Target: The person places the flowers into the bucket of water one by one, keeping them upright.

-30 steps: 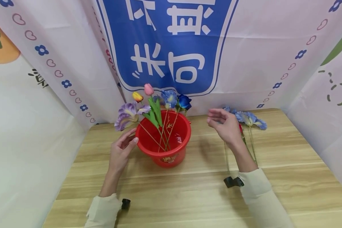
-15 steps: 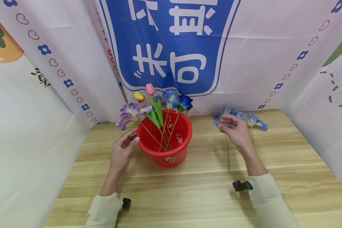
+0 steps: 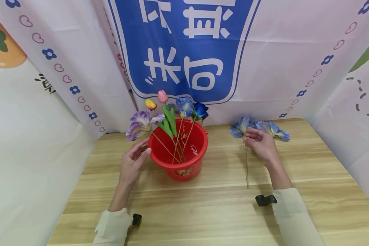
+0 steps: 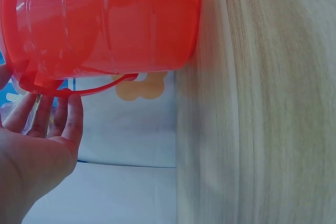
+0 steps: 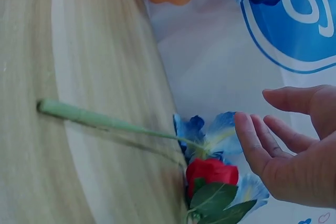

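A red bucket [image 3: 178, 143] holds a purple iris [image 3: 138, 124], a yellow tulip [image 3: 150, 104], a pink tulip [image 3: 163, 96], a blue iris [image 3: 185, 107] and a blue rose [image 3: 201, 110]. My left hand [image 3: 134, 159] rests at its left rim, the lightly bent fingers touching the rim and handle [image 4: 100, 88]. At right, my right hand [image 3: 262, 145] reaches over a loose blue iris [image 3: 243, 126], fingertips close to its stem below the bloom. Thumb and fingers stand apart in the right wrist view, where a red rose [image 5: 211, 174] lies beside that iris; the hand hides this rose from the head view.
Another blue iris [image 3: 275, 130] lies behind my right hand. The wooden table [image 3: 203, 205] ends against a printed cloth backdrop [image 3: 270, 68], with cloth at both sides too. Small black cameras [image 3: 265, 200] sit at both cuffs.
My right hand has moved right and down from beside the bucket to the loose blue iris, uncovering its bloom. The left hand has stayed at the bucket rim.
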Available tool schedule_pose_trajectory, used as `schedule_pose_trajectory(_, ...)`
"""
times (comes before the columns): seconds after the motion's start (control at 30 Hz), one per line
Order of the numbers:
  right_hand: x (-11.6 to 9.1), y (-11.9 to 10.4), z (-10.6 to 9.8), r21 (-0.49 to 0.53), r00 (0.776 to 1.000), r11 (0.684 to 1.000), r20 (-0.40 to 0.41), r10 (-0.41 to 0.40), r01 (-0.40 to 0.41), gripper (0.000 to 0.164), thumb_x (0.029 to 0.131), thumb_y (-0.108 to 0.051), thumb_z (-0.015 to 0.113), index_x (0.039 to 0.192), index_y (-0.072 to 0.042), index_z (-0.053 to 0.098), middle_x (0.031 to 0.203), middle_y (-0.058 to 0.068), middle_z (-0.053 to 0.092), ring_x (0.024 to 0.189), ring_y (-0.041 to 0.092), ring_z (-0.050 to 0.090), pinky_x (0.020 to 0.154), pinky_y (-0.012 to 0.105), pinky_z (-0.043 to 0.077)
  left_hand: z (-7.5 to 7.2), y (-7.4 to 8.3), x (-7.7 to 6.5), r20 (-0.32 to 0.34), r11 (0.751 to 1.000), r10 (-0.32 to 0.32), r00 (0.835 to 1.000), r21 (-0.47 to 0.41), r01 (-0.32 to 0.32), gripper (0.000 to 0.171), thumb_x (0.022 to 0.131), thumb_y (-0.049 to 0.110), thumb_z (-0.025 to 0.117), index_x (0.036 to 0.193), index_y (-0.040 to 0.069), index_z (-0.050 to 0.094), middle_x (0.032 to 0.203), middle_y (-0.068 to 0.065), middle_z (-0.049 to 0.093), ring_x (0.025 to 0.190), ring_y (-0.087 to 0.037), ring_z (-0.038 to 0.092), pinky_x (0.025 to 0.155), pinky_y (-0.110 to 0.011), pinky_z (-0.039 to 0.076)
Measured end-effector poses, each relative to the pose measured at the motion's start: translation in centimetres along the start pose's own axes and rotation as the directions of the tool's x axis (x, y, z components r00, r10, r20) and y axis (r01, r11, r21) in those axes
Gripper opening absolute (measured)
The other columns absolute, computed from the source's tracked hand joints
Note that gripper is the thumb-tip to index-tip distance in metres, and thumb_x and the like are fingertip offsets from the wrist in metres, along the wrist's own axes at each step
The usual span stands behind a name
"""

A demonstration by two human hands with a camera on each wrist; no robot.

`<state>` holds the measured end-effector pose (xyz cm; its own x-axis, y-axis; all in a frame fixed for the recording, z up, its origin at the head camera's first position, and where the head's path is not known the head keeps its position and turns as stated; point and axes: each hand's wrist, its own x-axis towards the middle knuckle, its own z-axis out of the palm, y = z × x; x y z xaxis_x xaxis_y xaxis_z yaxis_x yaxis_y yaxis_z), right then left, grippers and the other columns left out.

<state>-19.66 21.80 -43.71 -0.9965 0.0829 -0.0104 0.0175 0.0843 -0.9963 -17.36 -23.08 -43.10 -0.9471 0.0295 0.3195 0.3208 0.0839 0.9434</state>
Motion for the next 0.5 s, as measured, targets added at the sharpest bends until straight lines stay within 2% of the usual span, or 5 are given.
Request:
schedule_pose_trajectory(0.23,0.5,0.9,-0.3,-0.029,0.999,0.999,0.005,0.039,-0.038,0.054,0.096,-0.008,0.065,0.142,0.010,0.044,0.114,0.005,0.060,0.089,-0.002,0.067,0.085,0.022,0.058,0.0,-0.1,0.1,-0.008,1.000,-0.002,1.000,0.004,0.002,0.041,0.095,0.009,0.066,0.135,-0.001,0.059,0.135,-0.017,0.061,0.117,-0.020,0.064,0.091,-0.021,0.056)
schedule_pose_trajectory(0.4,0.6,1.4,-0.5,-0.047,0.998,0.997,0.013,0.069,-0.069,0.054,0.096,-0.007,0.063,0.143,0.010,0.043,0.131,0.026,0.054,0.089,-0.003,0.066,0.086,0.020,0.057,0.0,-0.2,0.1,-0.011,1.000,-0.006,1.000,0.010,0.006,0.041,0.095,0.009,0.066,0.135,0.000,0.059,0.136,-0.016,0.061,0.117,-0.021,0.064,0.091,-0.021,0.055)
schedule_pose_trajectory(0.5,0.7,1.7,-0.6,-0.056,0.996,0.995,0.016,0.088,-0.087,0.054,0.097,-0.007,0.062,0.144,0.010,0.042,0.139,0.032,0.048,0.091,-0.003,0.066,0.087,0.021,0.057,-0.1,-0.1,0.0,-0.011,1.000,-0.007,1.000,0.011,0.007,0.041,0.095,0.010,0.066,0.135,0.000,0.059,0.135,-0.016,0.061,0.117,-0.020,0.064,0.091,-0.021,0.055)
